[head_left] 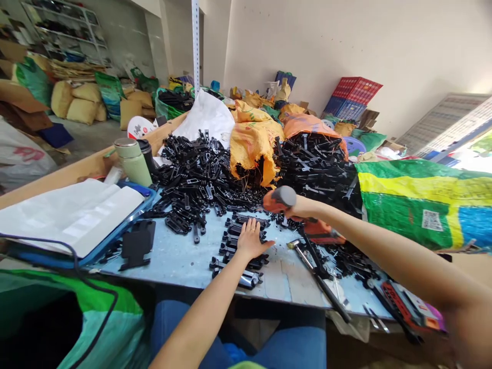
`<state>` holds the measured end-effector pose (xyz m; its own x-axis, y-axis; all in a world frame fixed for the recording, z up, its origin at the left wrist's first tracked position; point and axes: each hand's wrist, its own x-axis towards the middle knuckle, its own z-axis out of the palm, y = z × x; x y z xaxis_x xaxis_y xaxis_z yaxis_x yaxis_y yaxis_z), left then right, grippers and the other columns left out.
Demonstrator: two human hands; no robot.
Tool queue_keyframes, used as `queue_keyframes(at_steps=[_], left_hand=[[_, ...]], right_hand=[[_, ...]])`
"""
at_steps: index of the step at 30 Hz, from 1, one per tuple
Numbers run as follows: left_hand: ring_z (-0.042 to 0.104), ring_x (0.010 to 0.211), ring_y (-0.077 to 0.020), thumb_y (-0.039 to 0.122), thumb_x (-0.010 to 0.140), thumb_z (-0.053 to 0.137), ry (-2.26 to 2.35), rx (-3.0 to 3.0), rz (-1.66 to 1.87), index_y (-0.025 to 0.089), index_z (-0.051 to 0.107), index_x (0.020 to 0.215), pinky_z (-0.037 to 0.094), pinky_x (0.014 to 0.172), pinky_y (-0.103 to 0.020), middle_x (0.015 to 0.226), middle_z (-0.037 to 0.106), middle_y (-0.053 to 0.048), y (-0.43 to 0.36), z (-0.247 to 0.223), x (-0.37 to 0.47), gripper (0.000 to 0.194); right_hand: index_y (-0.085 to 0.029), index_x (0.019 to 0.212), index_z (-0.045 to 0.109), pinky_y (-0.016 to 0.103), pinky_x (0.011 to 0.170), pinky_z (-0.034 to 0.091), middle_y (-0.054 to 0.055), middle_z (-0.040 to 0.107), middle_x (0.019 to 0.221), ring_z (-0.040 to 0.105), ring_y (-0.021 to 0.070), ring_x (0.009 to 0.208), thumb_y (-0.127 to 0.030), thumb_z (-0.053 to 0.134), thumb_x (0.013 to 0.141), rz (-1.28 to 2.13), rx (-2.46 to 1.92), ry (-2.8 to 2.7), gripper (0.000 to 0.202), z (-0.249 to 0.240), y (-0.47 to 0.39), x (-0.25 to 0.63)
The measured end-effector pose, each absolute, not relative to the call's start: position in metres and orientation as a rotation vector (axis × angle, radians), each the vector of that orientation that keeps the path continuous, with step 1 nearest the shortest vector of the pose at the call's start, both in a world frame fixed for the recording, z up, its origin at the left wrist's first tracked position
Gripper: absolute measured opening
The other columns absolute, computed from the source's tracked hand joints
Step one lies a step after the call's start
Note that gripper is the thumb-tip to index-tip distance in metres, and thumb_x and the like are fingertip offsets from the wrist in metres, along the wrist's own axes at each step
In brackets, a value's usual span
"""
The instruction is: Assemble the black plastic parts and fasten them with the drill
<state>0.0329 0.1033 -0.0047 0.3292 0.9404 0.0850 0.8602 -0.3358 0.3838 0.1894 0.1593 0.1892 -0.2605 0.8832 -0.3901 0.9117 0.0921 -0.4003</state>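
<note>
My left hand (251,242) lies flat with fingers spread on a row of black plastic parts (226,249) set side by side near the table's front edge. A cordless drill (322,233) with an orange body is gripped in my right hand (303,207), its grey rounded end facing me; its tip is hidden. Beyond the left hand rises a heap of loose black parts (192,179). Right of the row, a hammer (307,264) rests on the blue tabletop (177,259), with small screws or pins scattered by it.
An orange sack (249,138) and a green-yellow woven sack (415,205) stand along the back and right. Farther left are a green flask (132,161) and a blue tray (111,251) with white sheets. A dark cable (77,261) hangs over the left edge.
</note>
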Motion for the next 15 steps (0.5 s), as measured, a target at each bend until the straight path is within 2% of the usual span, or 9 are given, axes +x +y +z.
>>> queue_keyframes(at_steps=[2, 5, 15], left_hand=[[0.007, 0.137, -0.0285, 0.078, 0.072, 0.017, 1.622, 2.324, 0.445, 0.009, 0.025, 0.14, 0.007, 0.11, -0.043, 0.149, 0.017, -0.013, 0.102, -0.004, 0.032, 0.097], [0.006, 0.137, -0.0291, 0.08, 0.07, 0.017, 1.619, 2.314, 0.495, 0.008, 0.026, 0.139, 0.006, 0.111, -0.043, 0.148, 0.018, -0.013, 0.1, -0.005, 0.031, 0.101], [0.002, 0.137, -0.0305, 0.081, 0.07, 0.019, 1.571, 2.297, 0.485, 0.004, 0.022, 0.14, 0.004, 0.111, -0.045, 0.149, 0.013, -0.015, 0.103, -0.009, 0.033, 0.104]], right_hand=[[-0.01, 0.072, 0.061, 0.02, 0.041, 0.035, -0.001, 0.051, 0.05, 0.045, 0.0103, 0.045, -0.02, 0.059, 0.056, -0.745, 1.726, 2.203, 0.018, 0.183, 0.182, 0.145], [-0.009, 0.064, 0.061, 0.022, 0.042, 0.034, 0.0, 0.052, 0.05, 0.046, 0.0113, 0.047, -0.023, 0.061, 0.054, -0.625, 1.644, 2.139, 0.017, 0.172, 0.208, 0.102], [-0.009, 0.068, 0.064, 0.023, 0.045, 0.033, 0.0, 0.052, 0.051, 0.045, 0.012, 0.048, -0.023, 0.057, 0.053, -0.499, 1.396, 2.092, 0.021, 0.168, 0.218, 0.072]])
